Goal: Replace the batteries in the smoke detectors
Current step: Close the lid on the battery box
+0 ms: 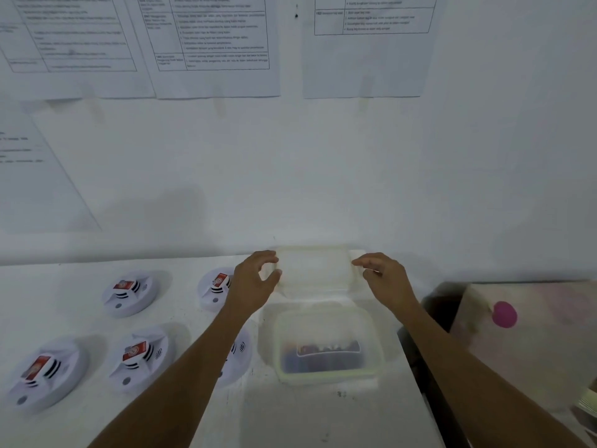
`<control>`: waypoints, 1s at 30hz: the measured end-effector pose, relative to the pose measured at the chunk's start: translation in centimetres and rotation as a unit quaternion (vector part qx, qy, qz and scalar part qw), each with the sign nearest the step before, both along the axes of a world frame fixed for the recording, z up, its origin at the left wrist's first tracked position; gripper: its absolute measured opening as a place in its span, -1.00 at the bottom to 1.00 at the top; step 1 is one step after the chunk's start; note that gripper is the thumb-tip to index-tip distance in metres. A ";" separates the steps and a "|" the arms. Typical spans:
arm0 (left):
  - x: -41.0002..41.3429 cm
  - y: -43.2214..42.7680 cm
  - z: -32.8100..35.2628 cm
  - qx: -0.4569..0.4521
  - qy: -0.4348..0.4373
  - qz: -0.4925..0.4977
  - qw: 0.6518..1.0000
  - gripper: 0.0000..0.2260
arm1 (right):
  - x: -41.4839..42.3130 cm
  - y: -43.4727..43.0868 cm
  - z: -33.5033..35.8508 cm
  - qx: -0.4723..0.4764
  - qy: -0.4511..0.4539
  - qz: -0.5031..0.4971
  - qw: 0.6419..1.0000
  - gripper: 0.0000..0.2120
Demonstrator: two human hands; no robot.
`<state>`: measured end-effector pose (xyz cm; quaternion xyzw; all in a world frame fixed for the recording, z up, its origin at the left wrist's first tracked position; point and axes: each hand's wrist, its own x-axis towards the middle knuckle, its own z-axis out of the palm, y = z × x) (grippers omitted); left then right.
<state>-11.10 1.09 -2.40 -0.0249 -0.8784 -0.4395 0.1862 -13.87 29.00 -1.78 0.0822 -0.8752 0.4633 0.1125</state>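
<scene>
Now the white table (290, 415) carries five smoke detectors (151, 360) on its left side and an open clear box (323, 378) of batteries (319, 357). Behind the box, the left hand (256, 276) and right hand (384, 273) each pinch one end of the lid (313, 270) with curled fingers.

Round white plastic smoke detectors on the surface (290, 415): 5.
- rear-left detector (129, 300)
- rear-centre detector (209, 300)
- front-left detector (51, 383)
- front-centre detector (143, 367)
- fifth detector (241, 352), partly behind a forearm

Red-and-white rectangular batteries (124, 284) on the detectors: 4 visible, none discernible on the fifth.

Translucent rectangular plastic container (326, 378): 1. The dark items inside are too blurred to count.

Translucent rectangular plastic lid (313, 270): 1.

Printed white paper sheets (213, 43) on the wall: at least 4.

Pink round object (504, 315): 1.

Hands: 2, left hand (255, 281) and right hand (386, 276).
</scene>
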 end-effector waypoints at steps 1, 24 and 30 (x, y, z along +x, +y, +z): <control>0.1 0.0 -0.2 -0.016 0.003 0.005 1.000 -0.81 | 0.0 -0.2 -0.1 -0.021 -0.015 -0.001 1.000 -0.74; 0.2 0.9 0.5 -0.255 -0.027 -0.103 0.961 -0.45 | -2.3 0.2 0.3 0.210 0.007 0.179 0.961 -0.40; -0.2 0.5 0.4 -0.272 -0.022 -0.117 0.955 -0.42 | -2.4 0.1 0.6 0.199 0.014 0.193 0.961 -0.45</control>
